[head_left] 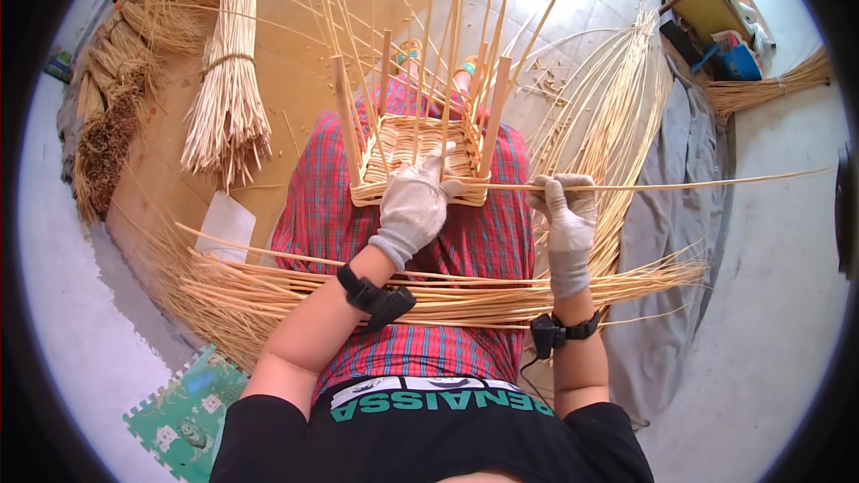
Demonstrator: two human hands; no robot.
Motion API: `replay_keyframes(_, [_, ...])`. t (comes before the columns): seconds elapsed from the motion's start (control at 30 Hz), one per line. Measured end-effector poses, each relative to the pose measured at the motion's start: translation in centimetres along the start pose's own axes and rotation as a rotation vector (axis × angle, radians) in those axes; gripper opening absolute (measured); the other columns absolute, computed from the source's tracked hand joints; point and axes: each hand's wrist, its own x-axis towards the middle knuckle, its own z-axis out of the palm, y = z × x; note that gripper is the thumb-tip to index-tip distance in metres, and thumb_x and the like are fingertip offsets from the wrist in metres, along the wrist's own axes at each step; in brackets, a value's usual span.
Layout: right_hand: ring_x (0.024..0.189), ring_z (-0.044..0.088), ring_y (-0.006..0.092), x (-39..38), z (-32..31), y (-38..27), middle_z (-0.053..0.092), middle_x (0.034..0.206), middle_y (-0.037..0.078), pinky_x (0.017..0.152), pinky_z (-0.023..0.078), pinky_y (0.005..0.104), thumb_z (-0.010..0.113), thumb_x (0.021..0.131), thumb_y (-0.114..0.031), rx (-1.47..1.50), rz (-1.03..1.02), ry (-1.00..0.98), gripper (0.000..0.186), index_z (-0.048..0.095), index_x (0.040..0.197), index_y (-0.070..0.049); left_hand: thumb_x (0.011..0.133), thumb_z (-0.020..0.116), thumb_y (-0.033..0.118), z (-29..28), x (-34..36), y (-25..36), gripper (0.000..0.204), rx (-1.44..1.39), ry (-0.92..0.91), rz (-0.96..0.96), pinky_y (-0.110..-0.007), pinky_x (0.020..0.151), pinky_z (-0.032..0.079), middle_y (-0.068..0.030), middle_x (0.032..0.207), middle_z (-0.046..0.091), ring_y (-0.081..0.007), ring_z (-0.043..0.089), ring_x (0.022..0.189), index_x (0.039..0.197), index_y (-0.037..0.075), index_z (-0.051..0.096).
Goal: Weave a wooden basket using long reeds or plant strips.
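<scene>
Tied bundle (226, 80): pale canes, on floor (165, 161), far L of you.
Your L hand (412, 210): gloved, over front rim of basket (365, 193), finger reaching in; palm side hidden, so can't tell if it's gripping.
Basket: on your plaid lap (506, 233), approx. ctr., w/ corner posts (496, 116) up.
Your R hand (569, 215): gloved, thumb & fingers pinching long strand (698, 184), which runs out R from nr. front rim.
Loose canes (617, 125): on floor, R of your lap.
</scene>
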Motion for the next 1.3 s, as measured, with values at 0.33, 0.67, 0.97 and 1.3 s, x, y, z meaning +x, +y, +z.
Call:
replay_keyframes(0.33, [0.149,0.041,0.0282,9.2,13.3,-3.1,0.052,0.154,0.018,0.114,0.043,0.0329,0.059,0.092,0.008,-1.063,-0.570,-0.225,0.078,0.033,0.163,-0.013,0.094,0.071,0.037,0.0,1.0,1.1,0.027,-0.071,0.046,-0.164,-0.049,0.082,0.052,-0.0173,0.090,0.074,-0.0386,0.070,0.090,0.102,0.011,0.071])
replay_keyframes(0.67, [0.084,0.058,0.0097,8.8,-1.7,2.5,0.063,0.099,0.002,0.072,0.052,0.0236,0.065,0.099,-0.009,-0.585,0.121,-0.063,0.036,0.060,0.134,-0.001,0.094,0.075,0.033,-1.1,1.5,0.9,0.038,-0.065,-0.051,-0.161,-0.038,0.084,0.056,-0.0103,0.099,0.078,-0.0251,0.074,0.089,0.125,0.013,0.069])
replay_keyframes(0.97, [0.143,0.045,0.0383,2.5,3.0,-0.8,0.057,0.142,0.020,0.125,0.022,0.0568,0.084,0.072,-0.055,-1.422,-0.917,-0.490,0.095,0.053,0.143,0.001,0.093,0.063,0.036,0.1,-2.5,3.3,0.081,0.570,0.223,0.532,-0.052,0.131,0.016,-0.0113,0.162,0.041,-0.0275,0.034,0.154,0.163,0.010,0.030])
replay_keyframes(1.3, [0.136,0.052,0.0371,4.9,3.8,0.2,0.062,0.134,0.019,0.123,0.029,0.0582,0.085,0.067,-0.059,-1.196,-0.985,-0.498,0.097,0.057,0.136,0.003,0.088,0.064,0.010,-2.1,-1.3,2.8,0.072,0.471,0.337,0.617,-0.042,0.106,0.049,-0.0130,0.140,0.064,-0.0288,0.066,0.123,0.156,0.005,0.043])
